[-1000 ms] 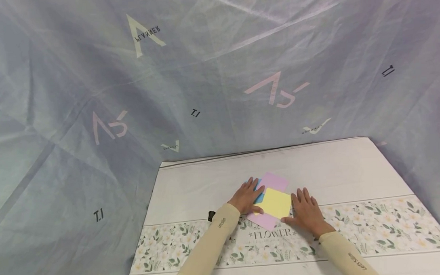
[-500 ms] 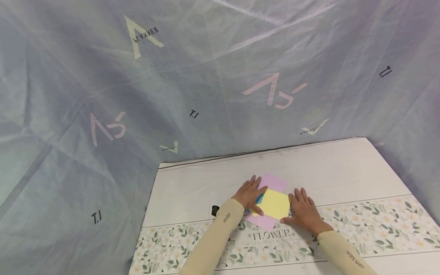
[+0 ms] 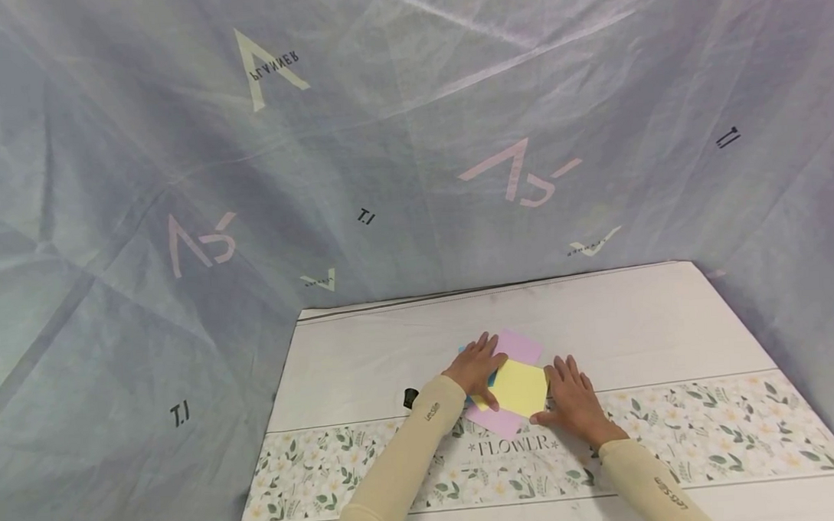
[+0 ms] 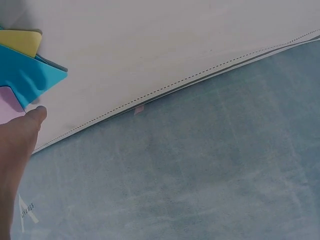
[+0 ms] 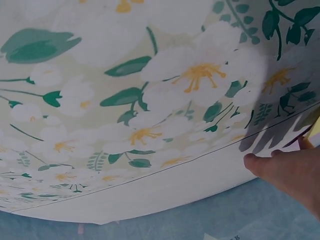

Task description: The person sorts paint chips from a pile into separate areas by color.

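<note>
A yellow square sheet (image 3: 521, 387) lies on top of a loose pile on the table. Pink sheets (image 3: 521, 347) show beyond it and on its near side, and part of a blue sheet (image 4: 30, 75) shows at the left. My left hand (image 3: 474, 368) rests over the left side of the pile, fingers spread, thumb and forefinger by the yellow sheet's left edge. On the opposite side my right hand (image 3: 575, 403) touches the yellow sheet's right edge, thumb at the near corner and fingers stretched forward. The sheets have rounded corners in the left wrist view; their material is unclear.
A small black object (image 3: 410, 398) stands left of my left forearm. The white table cover (image 3: 372, 354) carries a flower-print band (image 3: 712, 426) with the word FLOWER. Grey-blue fabric (image 3: 414, 176) hangs behind the table and along both sides.
My left hand has shifted slightly to the right, over the yellow sheet's left edge. More of the black object shows beside the forearm. My right hand has barely moved.
</note>
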Motion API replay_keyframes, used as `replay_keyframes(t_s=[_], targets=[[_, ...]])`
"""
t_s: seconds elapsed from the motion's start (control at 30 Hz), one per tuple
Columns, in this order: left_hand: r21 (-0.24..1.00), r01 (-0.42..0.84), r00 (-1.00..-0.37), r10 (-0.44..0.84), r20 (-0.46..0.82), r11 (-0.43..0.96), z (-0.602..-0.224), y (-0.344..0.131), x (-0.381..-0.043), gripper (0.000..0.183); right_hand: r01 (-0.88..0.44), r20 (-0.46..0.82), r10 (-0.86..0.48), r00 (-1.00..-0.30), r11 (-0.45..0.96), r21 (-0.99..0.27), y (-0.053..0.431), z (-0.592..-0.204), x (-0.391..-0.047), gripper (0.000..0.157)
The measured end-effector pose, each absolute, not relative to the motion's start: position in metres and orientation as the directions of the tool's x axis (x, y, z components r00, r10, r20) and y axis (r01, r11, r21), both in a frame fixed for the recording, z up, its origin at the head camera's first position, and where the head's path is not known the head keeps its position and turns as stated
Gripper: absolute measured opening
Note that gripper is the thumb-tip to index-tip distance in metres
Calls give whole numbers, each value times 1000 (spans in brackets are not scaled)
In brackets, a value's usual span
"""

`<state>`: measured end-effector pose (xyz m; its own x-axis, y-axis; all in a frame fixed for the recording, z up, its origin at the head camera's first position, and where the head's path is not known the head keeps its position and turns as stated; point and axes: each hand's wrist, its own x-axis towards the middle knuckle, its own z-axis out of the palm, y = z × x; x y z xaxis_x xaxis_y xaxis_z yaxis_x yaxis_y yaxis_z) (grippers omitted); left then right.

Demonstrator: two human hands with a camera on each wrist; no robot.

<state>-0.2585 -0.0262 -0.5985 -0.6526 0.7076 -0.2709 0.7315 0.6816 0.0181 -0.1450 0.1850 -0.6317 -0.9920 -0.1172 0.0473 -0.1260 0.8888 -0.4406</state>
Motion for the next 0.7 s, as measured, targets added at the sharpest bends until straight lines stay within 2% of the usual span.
replay_keyframes(t_s=[0.4, 0.7], targets=[[-3, 728, -665, 705, -247, 686, -593, -29, -251, 104, -185, 98, -159, -982, 893, -411, 185, -630, -145, 119], [-35, 736, -661, 707, -252, 676, -598, -33, -251, 108, -230, 135, -195, -971, 914, -334, 187, -628, -145, 117]])
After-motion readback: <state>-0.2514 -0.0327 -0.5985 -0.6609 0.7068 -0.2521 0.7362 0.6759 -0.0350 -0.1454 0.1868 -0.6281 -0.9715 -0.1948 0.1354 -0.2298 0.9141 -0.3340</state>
